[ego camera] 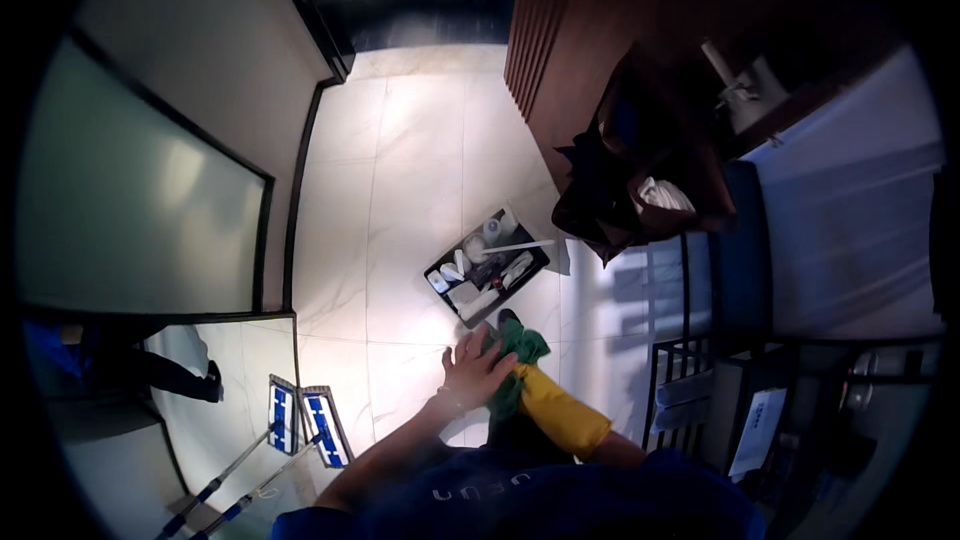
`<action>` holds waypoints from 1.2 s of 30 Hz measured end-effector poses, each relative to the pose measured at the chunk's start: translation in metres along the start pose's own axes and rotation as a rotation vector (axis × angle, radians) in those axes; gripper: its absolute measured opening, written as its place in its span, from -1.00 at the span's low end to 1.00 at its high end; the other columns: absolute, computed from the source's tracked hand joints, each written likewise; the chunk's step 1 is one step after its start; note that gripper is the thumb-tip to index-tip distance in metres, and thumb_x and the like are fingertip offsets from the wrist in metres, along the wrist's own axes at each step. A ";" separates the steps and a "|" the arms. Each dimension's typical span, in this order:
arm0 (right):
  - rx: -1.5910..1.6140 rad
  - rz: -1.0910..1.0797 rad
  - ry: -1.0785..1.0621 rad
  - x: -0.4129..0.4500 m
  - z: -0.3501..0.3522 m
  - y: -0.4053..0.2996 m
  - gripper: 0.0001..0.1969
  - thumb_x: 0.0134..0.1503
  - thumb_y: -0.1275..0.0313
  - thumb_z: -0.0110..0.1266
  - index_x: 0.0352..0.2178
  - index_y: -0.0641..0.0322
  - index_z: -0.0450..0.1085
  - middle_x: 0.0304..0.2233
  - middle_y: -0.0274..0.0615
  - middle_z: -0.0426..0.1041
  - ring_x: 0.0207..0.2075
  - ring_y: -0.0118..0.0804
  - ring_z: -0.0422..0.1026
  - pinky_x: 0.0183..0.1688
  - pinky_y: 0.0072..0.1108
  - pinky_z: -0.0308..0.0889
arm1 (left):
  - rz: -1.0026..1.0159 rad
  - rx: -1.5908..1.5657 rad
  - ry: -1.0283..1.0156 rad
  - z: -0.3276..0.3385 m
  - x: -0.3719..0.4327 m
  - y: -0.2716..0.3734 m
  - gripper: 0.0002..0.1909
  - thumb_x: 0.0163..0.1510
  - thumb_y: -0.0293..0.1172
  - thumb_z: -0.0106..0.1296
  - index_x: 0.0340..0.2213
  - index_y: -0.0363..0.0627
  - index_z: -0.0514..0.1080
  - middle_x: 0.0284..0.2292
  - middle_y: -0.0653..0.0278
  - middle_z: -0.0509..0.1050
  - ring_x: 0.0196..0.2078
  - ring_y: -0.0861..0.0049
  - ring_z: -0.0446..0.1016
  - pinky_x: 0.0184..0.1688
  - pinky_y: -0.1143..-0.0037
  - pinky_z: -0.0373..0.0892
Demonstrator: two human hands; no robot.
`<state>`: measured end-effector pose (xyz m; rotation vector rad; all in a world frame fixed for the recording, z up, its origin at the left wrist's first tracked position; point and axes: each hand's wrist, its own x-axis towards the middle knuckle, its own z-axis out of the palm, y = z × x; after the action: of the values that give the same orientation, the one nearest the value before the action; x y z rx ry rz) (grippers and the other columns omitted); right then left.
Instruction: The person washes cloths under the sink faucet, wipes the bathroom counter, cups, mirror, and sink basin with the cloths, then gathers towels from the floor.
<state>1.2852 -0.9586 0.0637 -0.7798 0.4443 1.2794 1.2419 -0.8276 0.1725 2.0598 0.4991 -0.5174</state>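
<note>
My left hand (478, 373) is bare, its fingers spread, with the fingertips touching crumpled green material (527, 343) in front of my body. A yellow glove cuff (562, 411) covers my right forearm. My right hand (517, 369) is hidden under the green material, which meets the yellow cuff; whether it is the hand part of the same glove or a cloth, I cannot tell. Beyond my hands, a dark caddy (474, 321) stands on the tiled floor. It holds several white bottles, cloths and a white-handled tool (517, 246).
Two flat mops (282, 416) (324, 427) stand at the lower left, near a person's leg (180, 379). Dark bags (600, 202), one with white cloth (664, 196), are by the wooden panel at right. A black rack (679, 360) stands lower right; a frosted glass panel (150, 195) is at left.
</note>
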 end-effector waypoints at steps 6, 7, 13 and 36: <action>0.253 -0.078 0.213 0.099 -0.127 -0.123 -0.64 0.04 0.32 0.14 -0.12 0.15 0.35 -0.23 -0.25 0.44 -0.24 -0.27 0.43 -0.16 -0.47 0.39 | -0.242 -0.517 0.228 0.039 0.081 -0.057 -0.52 0.18 -0.06 -0.13 -0.01 -0.14 0.34 -0.04 0.14 0.38 0.06 0.38 0.29 0.03 0.47 0.23; 0.305 -0.160 0.231 0.118 -0.149 -0.151 -0.65 0.03 0.33 0.15 -0.13 0.14 0.36 -0.24 -0.26 0.45 -0.25 -0.28 0.44 -0.17 -0.48 0.39 | -0.368 -0.712 0.063 0.035 0.079 -0.061 -0.55 0.18 -0.09 -0.11 -0.02 -0.12 0.35 -0.11 0.17 0.44 -0.03 0.43 0.40 -0.04 0.50 0.30; 0.283 -0.437 0.411 0.229 -0.206 -0.283 -0.66 0.04 0.33 0.14 -0.14 0.15 0.35 -0.25 -0.23 0.45 -0.28 -0.29 0.44 -0.18 -0.49 0.38 | -0.696 -0.638 -0.023 0.111 -0.039 -0.178 -0.60 0.17 -0.12 -0.09 -0.06 -0.11 0.36 -0.26 0.25 0.52 -0.26 0.53 0.49 -0.33 0.53 0.35; -0.022 -0.054 0.181 0.132 -0.169 -0.242 -0.66 0.04 0.44 0.13 -0.12 0.16 0.32 -0.23 -0.20 0.43 -0.27 -0.25 0.44 -0.20 -0.45 0.40 | -0.670 -0.931 0.011 0.097 0.059 -0.074 -0.65 0.17 -0.22 -0.06 -0.09 -0.17 0.36 -0.28 0.19 0.52 -0.28 0.47 0.52 -0.30 0.50 0.41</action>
<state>1.5713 -1.0140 -0.0761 -0.9247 0.5521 1.1698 1.2353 -0.8658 0.0428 0.9774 1.1879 -0.5134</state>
